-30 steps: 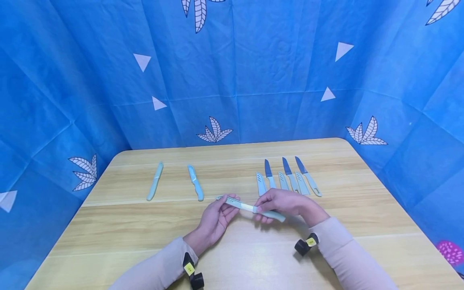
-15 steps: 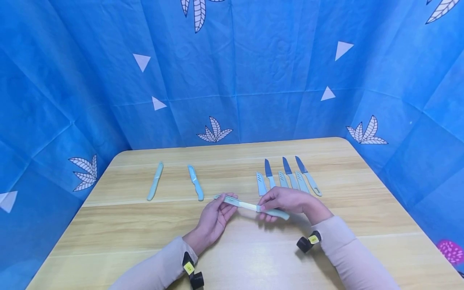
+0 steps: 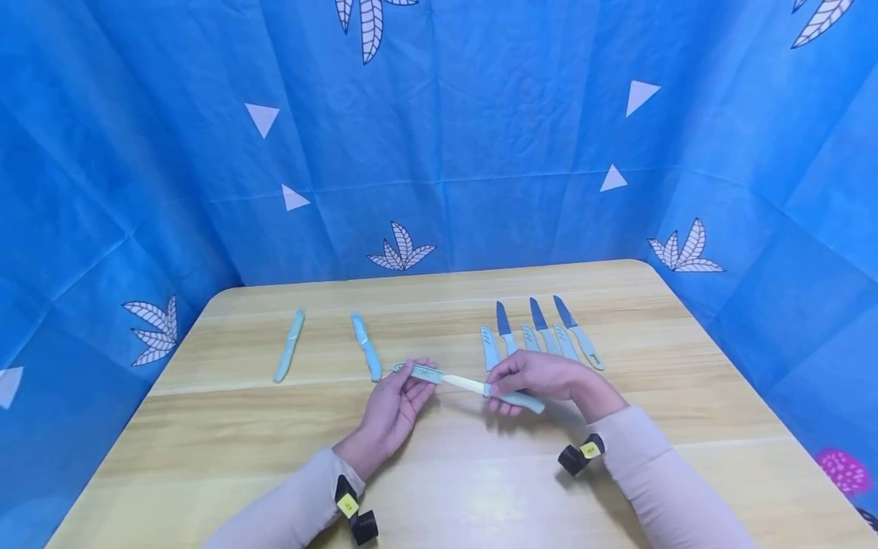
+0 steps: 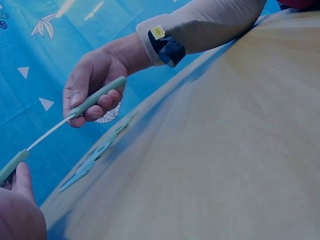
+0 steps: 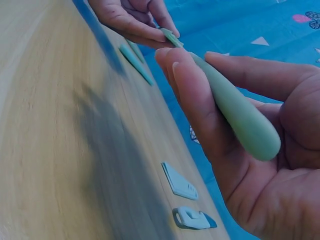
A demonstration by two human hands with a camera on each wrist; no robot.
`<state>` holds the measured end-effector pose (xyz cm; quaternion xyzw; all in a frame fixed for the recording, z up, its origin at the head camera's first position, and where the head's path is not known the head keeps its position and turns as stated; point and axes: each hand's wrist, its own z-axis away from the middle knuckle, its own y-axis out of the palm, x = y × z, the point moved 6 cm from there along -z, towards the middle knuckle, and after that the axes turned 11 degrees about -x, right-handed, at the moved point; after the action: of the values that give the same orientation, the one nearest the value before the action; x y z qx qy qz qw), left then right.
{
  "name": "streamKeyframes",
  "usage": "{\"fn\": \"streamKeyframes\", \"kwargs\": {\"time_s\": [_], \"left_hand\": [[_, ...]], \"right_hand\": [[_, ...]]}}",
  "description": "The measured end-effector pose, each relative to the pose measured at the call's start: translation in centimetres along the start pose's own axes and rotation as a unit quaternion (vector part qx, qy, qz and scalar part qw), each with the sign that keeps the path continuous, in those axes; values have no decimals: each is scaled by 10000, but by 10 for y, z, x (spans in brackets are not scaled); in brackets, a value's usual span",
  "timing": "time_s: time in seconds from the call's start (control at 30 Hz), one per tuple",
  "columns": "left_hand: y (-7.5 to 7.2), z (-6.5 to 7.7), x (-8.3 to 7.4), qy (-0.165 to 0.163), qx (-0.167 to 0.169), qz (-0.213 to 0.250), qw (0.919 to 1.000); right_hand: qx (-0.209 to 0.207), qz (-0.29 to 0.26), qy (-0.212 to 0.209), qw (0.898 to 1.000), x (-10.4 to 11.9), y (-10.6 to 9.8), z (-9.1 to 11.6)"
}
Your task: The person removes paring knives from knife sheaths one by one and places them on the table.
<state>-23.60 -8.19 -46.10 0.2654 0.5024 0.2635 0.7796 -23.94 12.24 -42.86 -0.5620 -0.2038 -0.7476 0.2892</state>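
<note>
My left hand (image 3: pixel 389 412) pinches a light green knife sheath (image 3: pixel 422 373) between thumb and fingers, above the middle of the table. The handle of a paring knife (image 3: pixel 524 400) is in my right hand (image 3: pixel 542 377), gripped by thumb and fingers. Between the hands shows a stretch of pale blade (image 3: pixel 465 383), its tip end at the sheath's mouth. In the left wrist view the knife handle (image 4: pixel 98 97) and sheath (image 4: pixel 13 165) line up, held above the table. From the right wrist the rounded handle end (image 5: pixel 252 132) is close up.
Behind my right hand lie several bare knives (image 3: pixel 506 326) with dark blades, and light blue sheaths (image 3: pixel 490 348) among them. On the left are two sheathed knives, one slanted (image 3: pixel 290 347), the other (image 3: pixel 366 347) nearer the middle. A blue curtain (image 3: pixel 439 152) surrounds the wooden table (image 3: pixel 226 427).
My left hand has shifted left with the sheath, and more of the blade shows between the hands. The right hand keeps its hold on the handle. The other knives lie as before.
</note>
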Motion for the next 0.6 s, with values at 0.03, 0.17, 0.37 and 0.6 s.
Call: {"fn": "streamKeyframes", "kwargs": {"time_s": [0.03,0.17,0.37,0.6], "left_hand": [[0,0,-1,-17,-4,-37,10000],[0,1,-6,-71,24,-195,9998],[2,0,-13,-47,77,-399,9992],[4,-1,-20,-22,94,-715,9974]], "right_hand": [[7,4,-21,10000,0,0,0],[16,-66,-37,10000,0,0,-2],[-26,20,-8,10000,4,0,-1],[-178,210,-26,9996,14,-2,1]]}}
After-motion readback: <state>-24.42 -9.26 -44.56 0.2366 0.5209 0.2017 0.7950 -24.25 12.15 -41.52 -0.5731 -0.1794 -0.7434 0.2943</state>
